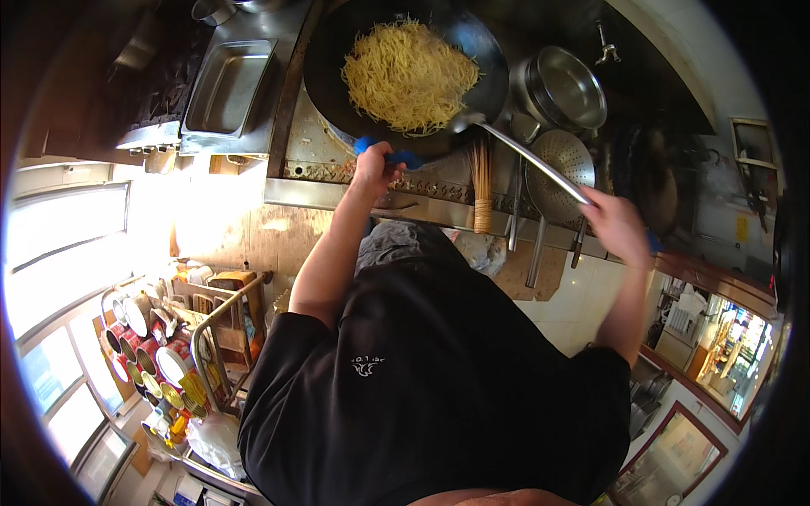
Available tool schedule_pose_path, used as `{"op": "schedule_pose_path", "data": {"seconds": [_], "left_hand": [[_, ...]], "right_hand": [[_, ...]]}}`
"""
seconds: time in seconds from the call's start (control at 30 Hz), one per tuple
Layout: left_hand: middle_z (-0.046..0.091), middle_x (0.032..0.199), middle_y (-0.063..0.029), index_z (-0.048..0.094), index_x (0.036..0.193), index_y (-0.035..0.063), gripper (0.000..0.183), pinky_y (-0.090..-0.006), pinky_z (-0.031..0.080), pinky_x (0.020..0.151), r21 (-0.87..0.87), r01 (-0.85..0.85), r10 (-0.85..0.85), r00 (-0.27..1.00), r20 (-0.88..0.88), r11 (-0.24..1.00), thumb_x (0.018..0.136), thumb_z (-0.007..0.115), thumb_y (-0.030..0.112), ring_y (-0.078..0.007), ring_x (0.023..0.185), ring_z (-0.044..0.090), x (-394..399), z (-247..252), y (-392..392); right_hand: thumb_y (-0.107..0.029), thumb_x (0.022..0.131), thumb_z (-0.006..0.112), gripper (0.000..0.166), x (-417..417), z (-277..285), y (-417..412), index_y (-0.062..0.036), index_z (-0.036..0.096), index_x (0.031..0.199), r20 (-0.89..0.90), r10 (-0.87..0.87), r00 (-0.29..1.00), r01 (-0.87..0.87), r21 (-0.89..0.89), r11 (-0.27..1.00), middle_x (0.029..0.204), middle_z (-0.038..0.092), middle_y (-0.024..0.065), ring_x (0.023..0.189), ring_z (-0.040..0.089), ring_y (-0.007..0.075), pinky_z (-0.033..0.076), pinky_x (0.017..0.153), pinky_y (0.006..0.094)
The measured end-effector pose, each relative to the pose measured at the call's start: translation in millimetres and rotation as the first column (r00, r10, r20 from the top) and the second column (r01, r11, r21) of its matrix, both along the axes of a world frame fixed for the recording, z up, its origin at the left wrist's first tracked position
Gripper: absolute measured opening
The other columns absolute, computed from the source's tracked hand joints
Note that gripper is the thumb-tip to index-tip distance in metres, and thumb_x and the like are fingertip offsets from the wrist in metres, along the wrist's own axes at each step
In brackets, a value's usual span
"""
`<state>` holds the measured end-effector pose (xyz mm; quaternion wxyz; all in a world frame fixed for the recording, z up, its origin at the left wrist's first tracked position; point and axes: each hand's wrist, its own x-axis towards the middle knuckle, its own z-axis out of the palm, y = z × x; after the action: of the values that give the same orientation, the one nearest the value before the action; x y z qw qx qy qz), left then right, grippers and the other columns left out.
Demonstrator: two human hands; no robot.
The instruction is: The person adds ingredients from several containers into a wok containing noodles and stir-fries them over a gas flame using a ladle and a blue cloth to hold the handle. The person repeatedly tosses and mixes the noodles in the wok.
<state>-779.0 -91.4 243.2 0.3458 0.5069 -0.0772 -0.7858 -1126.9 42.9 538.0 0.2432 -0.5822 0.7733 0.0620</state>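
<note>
A large dark wok (329,69) on the range holds a heap of pale yellow shreds (411,79), either noodles or shredded potato. My left hand (376,169) grips a blue cloth (404,158) at the wok's near rim; the cloth hides whatever handle is under it. In my right hand (615,222) is the metal handle of a wok ladle (531,158). The ladle's blurred head touches the near right edge of the shreds, inside the wok.
Right of the wok are a bamboo brush (482,196), a perforated strainer (560,167) and stacked steel bowls (573,88). A rectangular steel pan (229,85) sits on the left. Behind on the left stands a metal-railed cart (218,316) with cans and containers.
</note>
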Motion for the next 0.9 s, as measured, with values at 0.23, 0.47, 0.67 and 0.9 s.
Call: {"op": "schedule_pose_path", "data": {"seconds": [0.23,0.47,0.67,0.9], "left_hand": [[0.061,0.076,-0.0185,0.049,0.093,0.0014,0.014,-0.0332,0.053,0.048,0.062,0.078,-0.072,0.993,-0.09,0.995,0.086,0.054,0.013,-0.0276,0.058,0.063,-1.3,-14.9,-12.1],[0.062,0.075,-0.0153,0.054,0.092,-0.0004,0.017,-0.0324,0.053,0.047,0.001,0.105,-0.105,0.989,-0.105,0.994,0.087,0.06,0.014,-0.0242,0.058,0.064,10.3,-15.0,-11.9],[0.062,0.075,-0.0135,0.056,0.092,0.001,0.018,-0.0318,0.053,0.048,0.039,0.168,-0.161,0.976,-0.15,0.985,0.087,0.064,0.016,-0.0224,0.058,0.064,11.7,-8.8,-12.5],[0.063,0.073,-0.013,0.057,0.095,0.001,0.018,-0.0325,0.054,0.05,0.033,0.197,-0.189,0.967,-0.169,0.98,0.088,0.062,0.016,-0.0218,0.059,0.063,15.1,-17.2,-17.4]], "right_hand": [[-0.031,0.101,0.048,0.044,131.5,-236.0,-62.5,-0.0083,0.051,0.139,0.138,-0.084,0.987,0.126,-0.329,0.936,0.08,0.069,0.0227,0.071,0.067,0.0416,0.053,0.063,0.0506],[-0.029,0.098,0.054,0.041,103.0,-175.6,-17.8,-0.0123,0.055,0.135,0.305,-0.18,0.935,0.204,-0.049,0.978,0.084,0.066,0.0156,0.077,0.066,0.0313,0.05,0.071,0.04],[-0.028,0.098,0.049,0.041,141.2,-178.1,-43.3,-0.0148,0.05,0.137,-0.121,-0.224,0.967,0.211,-0.113,0.971,0.092,0.068,0.0241,0.087,0.064,0.0451,0.051,0.075,0.0547],[-0.031,0.1,0.053,0.031,170.8,-199.9,-107.6,-0.0077,0.056,0.12,0.706,-0.506,0.496,0.563,0.183,0.806,0.066,0.058,0.0073,0.054,0.059,0.0195,0.046,0.05,0.0364]]}}
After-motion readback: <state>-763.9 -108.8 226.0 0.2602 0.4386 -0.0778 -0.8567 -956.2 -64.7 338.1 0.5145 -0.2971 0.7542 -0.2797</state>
